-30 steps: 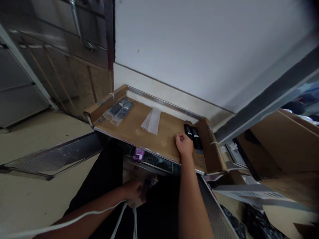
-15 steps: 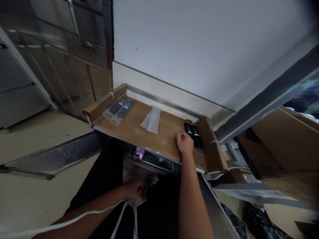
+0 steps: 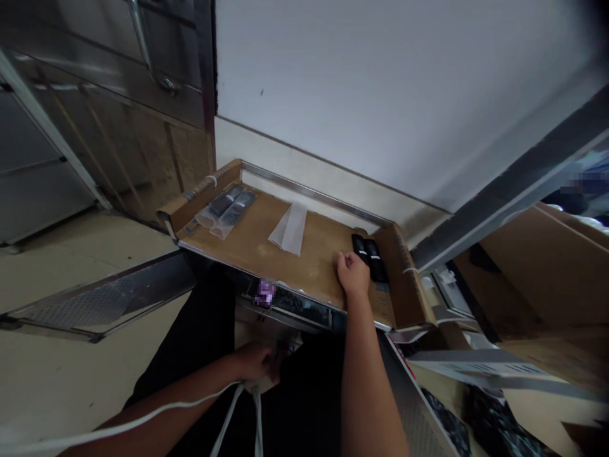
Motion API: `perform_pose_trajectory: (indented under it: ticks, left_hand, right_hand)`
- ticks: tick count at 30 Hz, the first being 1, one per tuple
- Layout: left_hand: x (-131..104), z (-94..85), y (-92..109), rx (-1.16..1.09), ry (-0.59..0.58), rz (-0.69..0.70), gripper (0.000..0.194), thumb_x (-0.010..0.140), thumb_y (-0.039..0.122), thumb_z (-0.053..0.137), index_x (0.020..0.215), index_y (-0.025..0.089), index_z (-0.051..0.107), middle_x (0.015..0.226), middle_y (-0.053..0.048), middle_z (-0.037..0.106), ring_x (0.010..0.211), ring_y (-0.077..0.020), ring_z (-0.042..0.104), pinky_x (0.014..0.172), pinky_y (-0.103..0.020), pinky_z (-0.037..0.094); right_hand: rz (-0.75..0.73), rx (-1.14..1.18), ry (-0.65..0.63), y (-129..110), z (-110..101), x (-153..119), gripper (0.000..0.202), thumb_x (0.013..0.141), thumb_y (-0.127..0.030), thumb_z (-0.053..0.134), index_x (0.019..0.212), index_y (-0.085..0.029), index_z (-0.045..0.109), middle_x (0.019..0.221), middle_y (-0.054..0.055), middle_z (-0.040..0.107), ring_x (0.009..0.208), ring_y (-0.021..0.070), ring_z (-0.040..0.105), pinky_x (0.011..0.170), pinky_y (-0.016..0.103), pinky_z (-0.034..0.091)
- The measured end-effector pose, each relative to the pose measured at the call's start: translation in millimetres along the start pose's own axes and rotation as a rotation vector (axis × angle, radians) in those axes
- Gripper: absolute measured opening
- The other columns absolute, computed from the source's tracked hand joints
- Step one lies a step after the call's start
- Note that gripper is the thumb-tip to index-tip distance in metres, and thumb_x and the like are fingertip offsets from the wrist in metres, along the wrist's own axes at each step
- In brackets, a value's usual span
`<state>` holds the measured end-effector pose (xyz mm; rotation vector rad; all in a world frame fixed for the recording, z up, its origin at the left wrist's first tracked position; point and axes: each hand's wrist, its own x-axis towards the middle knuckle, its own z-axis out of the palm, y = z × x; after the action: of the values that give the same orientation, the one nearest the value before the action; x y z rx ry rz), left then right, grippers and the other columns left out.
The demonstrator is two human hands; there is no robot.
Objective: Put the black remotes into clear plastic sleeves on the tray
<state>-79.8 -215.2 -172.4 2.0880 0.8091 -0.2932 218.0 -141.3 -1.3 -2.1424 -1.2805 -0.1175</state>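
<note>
My right hand point(image 3: 353, 273) rests on the cardboard lining point(image 3: 321, 254) of a small bench, its fingers curled into a loose fist with nothing visible in it. Just beyond it on the right lie two black oblong devices point(image 3: 368, 257), side by side, each with a small white label. Low between my legs is my left hand point(image 3: 254, 360), its fingers curled in shadow; what they hold, if anything, is hidden. Two flat white sleeves point(image 3: 291, 230) overlap at mid-bench. On the left, two dark devices point(image 3: 233, 206) lie in translucent sleeves.
Folded cardboard walls point(image 3: 409, 279) edge the bench. Below its front is an open shelf point(image 3: 302, 308) with a purple item point(image 3: 264, 292). White cords point(image 3: 157, 412) run across my left forearm. Perforated metal panels point(image 3: 118, 298) angle out at both sides. Large cardboard boxes point(image 3: 547, 273) stand right.
</note>
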Motion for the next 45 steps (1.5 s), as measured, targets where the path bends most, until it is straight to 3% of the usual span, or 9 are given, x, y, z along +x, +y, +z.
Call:
perform_pose_trajectory:
  ticks: [30,36,45]
  left_hand:
    - [-3.0,-2.6,1.9,0.012,-0.021,0.004,0.028,0.082,0.032,0.053,0.099,0.018,0.071,0.101,-0.011,0.072,0.090,-0.0271,0.066,0.071,-0.030,0.044]
    - [-2.6,-3.3,3.7,0.034,-0.017,0.003,0.028,0.084,0.034,0.052,0.097,0.017,0.071,0.103,-0.013,0.072,0.095,-0.0308,0.066,0.073,-0.033,0.045]
    - [-3.3,-3.5,2.7,0.055,-0.026,0.008,0.031,0.083,0.030,0.051,0.102,0.017,0.072,0.100,-0.011,0.073,0.090,-0.0264,0.067,0.069,-0.031,0.044]
  right_hand:
    - [0.001,0.019,0.014,1.7,0.7,0.3,0.039,0.089,-0.051,0.048,0.072,-0.019,0.061,0.060,0.002,0.058,0.055,0.0146,0.047,0.055,0.026,0.026]
    - [0.002,0.024,0.009,1.7,0.6,0.8,0.038,0.088,-0.051,0.048,0.072,-0.019,0.062,0.060,0.001,0.057,0.054,0.0146,0.045,0.055,0.026,0.026]
    - [0.013,0.062,0.006,-0.4,-1.2,-0.7,0.039,0.088,-0.052,0.048,0.070,-0.020,0.060,0.059,0.002,0.058,0.055,0.0148,0.047,0.056,0.026,0.028]
